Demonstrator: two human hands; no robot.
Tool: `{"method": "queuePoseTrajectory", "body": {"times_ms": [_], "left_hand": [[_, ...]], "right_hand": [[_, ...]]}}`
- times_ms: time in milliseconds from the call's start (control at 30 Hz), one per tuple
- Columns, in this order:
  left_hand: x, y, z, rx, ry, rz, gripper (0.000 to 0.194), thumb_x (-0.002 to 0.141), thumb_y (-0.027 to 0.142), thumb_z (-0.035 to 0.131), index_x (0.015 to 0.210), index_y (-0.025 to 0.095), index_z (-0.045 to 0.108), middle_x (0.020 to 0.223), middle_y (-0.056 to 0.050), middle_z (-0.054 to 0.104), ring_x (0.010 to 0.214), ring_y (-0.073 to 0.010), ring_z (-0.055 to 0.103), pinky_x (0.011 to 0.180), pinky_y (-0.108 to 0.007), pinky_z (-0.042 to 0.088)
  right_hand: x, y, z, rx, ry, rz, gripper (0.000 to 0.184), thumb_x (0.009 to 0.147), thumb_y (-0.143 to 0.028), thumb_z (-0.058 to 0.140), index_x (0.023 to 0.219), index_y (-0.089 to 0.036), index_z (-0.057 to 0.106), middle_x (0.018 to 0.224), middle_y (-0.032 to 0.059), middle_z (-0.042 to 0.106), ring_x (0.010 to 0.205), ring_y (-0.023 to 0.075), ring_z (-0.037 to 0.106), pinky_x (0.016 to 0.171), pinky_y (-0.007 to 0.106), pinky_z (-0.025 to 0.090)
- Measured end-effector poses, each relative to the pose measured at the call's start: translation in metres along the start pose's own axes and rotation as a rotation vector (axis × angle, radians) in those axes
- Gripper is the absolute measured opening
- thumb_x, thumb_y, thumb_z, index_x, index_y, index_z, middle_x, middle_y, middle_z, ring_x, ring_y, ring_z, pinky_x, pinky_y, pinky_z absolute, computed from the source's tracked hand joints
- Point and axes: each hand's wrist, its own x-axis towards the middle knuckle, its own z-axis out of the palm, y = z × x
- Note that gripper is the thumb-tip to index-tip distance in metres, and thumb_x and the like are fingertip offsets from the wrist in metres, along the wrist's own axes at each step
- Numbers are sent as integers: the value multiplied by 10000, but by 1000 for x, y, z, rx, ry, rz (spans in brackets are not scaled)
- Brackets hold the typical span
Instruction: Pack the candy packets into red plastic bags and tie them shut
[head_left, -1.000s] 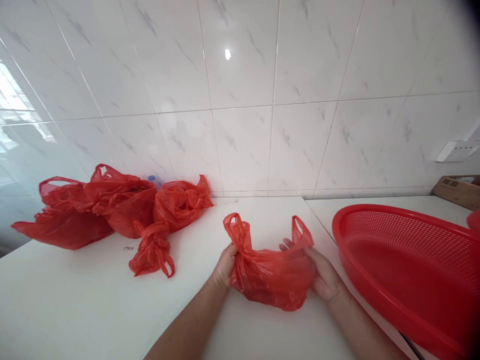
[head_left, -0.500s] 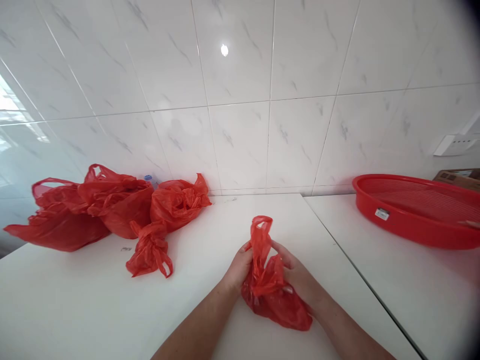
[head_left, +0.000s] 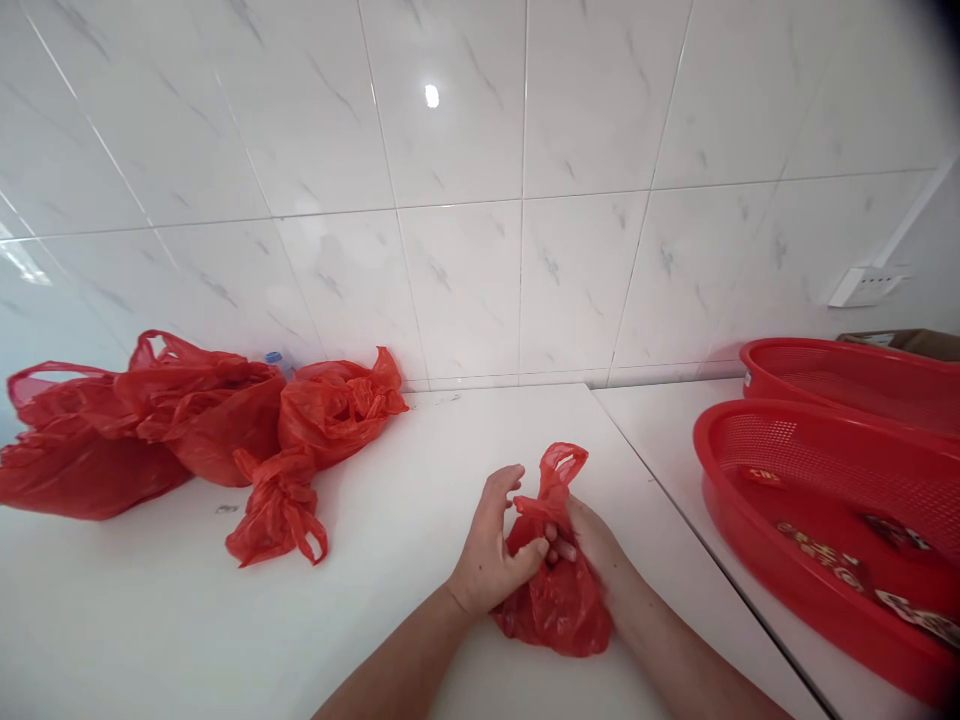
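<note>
A red plastic bag [head_left: 559,605] rests on the white table in front of me, gathered at its neck, with one handle loop standing up. My right hand [head_left: 589,535] closes around the neck from the right, its fingertips showing in front of the plastic. On the left side my left hand [head_left: 491,555] has thumb and fingers apart, the thumb touching the bag near the right fingertips. What the bag contains is hidden by the plastic. A small knotted red bag [head_left: 277,505] lies to the left.
Several fuller red bags [head_left: 214,405] stand against the tiled wall at left, a blue bottle cap [head_left: 273,358] behind them. At right are two red plastic baskets; the nearer basket [head_left: 724,500] holds several printed packets [head_left: 821,555], the farther basket [head_left: 772,365] sits behind. A cardboard box [head_left: 922,342] is beyond.
The bag's spread handles have been drawn together into a gathered neck, and my left hand has loosened. At right, one basket moved back and another basket with packets came into place. The view shifted right.
</note>
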Motion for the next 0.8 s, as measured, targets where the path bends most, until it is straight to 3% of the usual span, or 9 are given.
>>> {"method": "queuePoseTrajectory", "body": {"times_ms": [67, 133, 200, 300, 400, 467, 600, 700, 800], "left_hand": [[0, 2, 1, 94, -21, 94, 508, 708, 274, 685, 1194, 246, 544, 1311, -102, 437, 1240, -290, 384, 1012, -445, 356], [1, 2, 2, 98, -12, 56, 214, 807, 327, 577, 983, 220, 634, 1157, -93, 535, 1140, -257, 480, 953, -422, 415], [4, 2, 3, 23, 38, -66, 222, 863, 365, 481, 823, 204, 628, 1013, -74, 587, 982, -219, 565, 870, -378, 462], [7, -1, 1, -211, 64, -282, 254, 833, 442, 512, 811, 200, 585, 873, -46, 619, 769, -182, 599, 722, -329, 485], [9, -6, -2, -445, 31, -433, 274, 791, 463, 568, 762, 193, 533, 698, -3, 591, 629, -142, 561, 616, -276, 454], [10, -8, -3, -534, 29, -475, 271, 779, 428, 598, 719, 187, 490, 661, 18, 564, 599, -115, 531, 598, -245, 430], [11, -8, -3, -621, 3, -490, 235, 774, 334, 617, 714, 181, 449, 678, 25, 558, 603, -93, 516, 607, -222, 416], [11, -6, -3, -619, 29, -486, 217, 777, 300, 606, 722, 183, 431, 672, 28, 550, 579, -89, 506, 569, -211, 397], [10, -5, -3, -606, 32, -463, 212, 778, 285, 603, 736, 189, 419, 656, 31, 539, 556, -88, 498, 533, -201, 373]], "right_hand": [[0, 0, 1, -40, 44, -27, 241, 778, -313, 529, 566, -205, 497, 365, -45, 387, 364, 95, 366, 413, 240, 306], [-3, -1, 2, -52, 34, -55, 175, 773, -285, 538, 617, -209, 517, 384, -51, 404, 360, 85, 346, 417, 235, 308], [-7, -2, 2, -36, -34, -92, 99, 779, -264, 528, 698, -209, 542, 454, -46, 479, 371, 70, 333, 441, 231, 336], [-13, -5, 1, 2, -171, -115, 131, 817, -298, 490, 896, -222, 563, 631, -19, 592, 410, 62, 350, 513, 243, 395], [-15, -8, -3, 22, -281, -70, 297, 864, -467, 422, 987, -228, 550, 541, -24, 512, 492, 108, 438, 561, 263, 410], [-14, -9, -5, -7, -314, -69, 350, 855, -534, 422, 928, -218, 555, 494, -36, 440, 510, 115, 445, 540, 252, 387], [-14, -14, -4, -169, -230, -96, 227, 722, -350, 676, 797, -204, 520, 656, -31, 551, 549, 89, 478, 544, 226, 380], [-16, -18, 2, -274, -141, -100, 362, 640, -234, 707, 937, -248, 501, 800, -27, 609, 655, 128, 553, 630, 273, 439], [-17, -18, 6, -455, -18, -128, 446, 638, -206, 654, 1044, -266, 481, 775, -32, 610, 643, 142, 558, 613, 284, 444]]}}
